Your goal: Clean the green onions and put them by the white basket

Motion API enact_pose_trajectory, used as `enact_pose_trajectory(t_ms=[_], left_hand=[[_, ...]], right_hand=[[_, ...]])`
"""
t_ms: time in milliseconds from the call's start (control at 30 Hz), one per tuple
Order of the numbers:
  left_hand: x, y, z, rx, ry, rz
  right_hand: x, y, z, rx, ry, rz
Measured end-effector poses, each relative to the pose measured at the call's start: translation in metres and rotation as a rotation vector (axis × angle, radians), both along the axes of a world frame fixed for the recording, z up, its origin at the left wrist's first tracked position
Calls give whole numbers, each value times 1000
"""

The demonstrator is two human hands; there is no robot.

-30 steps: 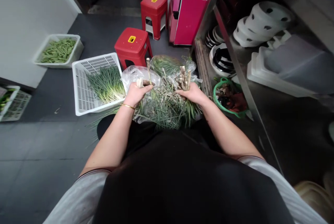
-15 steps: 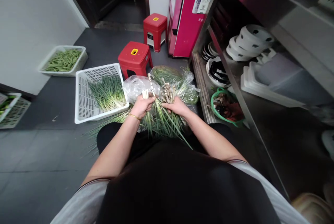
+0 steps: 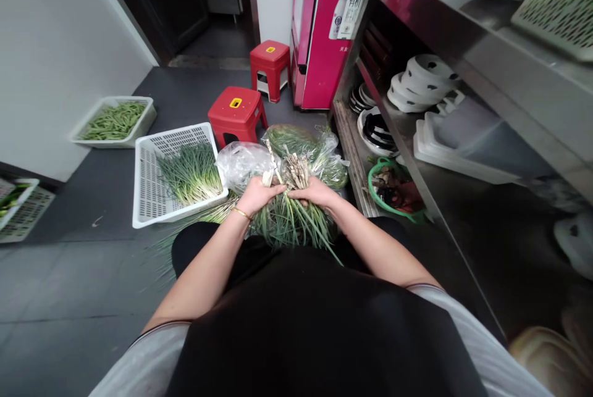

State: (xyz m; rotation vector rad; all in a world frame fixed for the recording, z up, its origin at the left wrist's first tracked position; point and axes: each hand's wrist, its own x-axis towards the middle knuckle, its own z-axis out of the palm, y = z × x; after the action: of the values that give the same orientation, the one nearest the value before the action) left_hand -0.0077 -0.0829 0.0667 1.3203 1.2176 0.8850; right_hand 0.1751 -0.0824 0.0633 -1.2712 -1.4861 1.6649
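Observation:
Both my hands meet over my lap on one bunch of green onions (image 3: pixel 290 224). My left hand (image 3: pixel 258 194), with a thin gold bracelet at the wrist, is closed round a few stalks at their pale root ends. My right hand (image 3: pixel 315 192) is closed round the larger bundle, whose dry roots (image 3: pixel 295 170) stick up past the fingers. The green leaves fan down toward my black apron. Behind the hands lie clear plastic bags (image 3: pixel 241 162) with more greens (image 3: pixel 301 141) inside.
A white slotted basket (image 3: pixel 147 199) with trimmed green onions sits on the floor at left; farther left is a white tray of green beans (image 3: pixel 113 120). Two red stools (image 3: pixel 236 114) stand ahead. A steel shelf (image 3: pixel 417 131) with dishes and a green basket (image 3: pixel 393 190) runs along the right.
My hands have come together at the centre, joining the two bunches into one. The view has tilted up, showing more of the shelf and the pink cabinet.

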Motion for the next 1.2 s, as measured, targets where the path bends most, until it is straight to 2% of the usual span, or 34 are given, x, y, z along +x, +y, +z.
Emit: enact_pose_trajectory(t_ms=[133, 267, 433, 600, 800, 900, 1000, 1100, 1200], left_hand=[[-8, 0, 15, 48, 160, -212], [-7, -2, 13, 91, 115, -277], [-2, -8, -2, 30, 21, -231], [-10, -5, -12, -2, 148, -261], [-24, 8, -42, 17, 294, -344], [-28, 11, -58, 18, 322, -351], [-32, 10, -68, 34, 351, -348], [-34, 7, -68, 18, 303, -297], [-32, 7, -62, 12, 295, -259]], right_hand=[[11, -1, 14, 27, 8, 65], [16, -1, 24, 40, -17, 112], [17, -3, 28, -30, 55, 120], [26, -3, 40, -109, 268, 36], [48, -5, 73, -117, 511, -74], [63, -9, 94, -50, 558, -131], [83, -9, 111, 75, 568, -232], [98, 3, 107, 195, 405, -374], [91, 21, 77, 219, 14, -474]])
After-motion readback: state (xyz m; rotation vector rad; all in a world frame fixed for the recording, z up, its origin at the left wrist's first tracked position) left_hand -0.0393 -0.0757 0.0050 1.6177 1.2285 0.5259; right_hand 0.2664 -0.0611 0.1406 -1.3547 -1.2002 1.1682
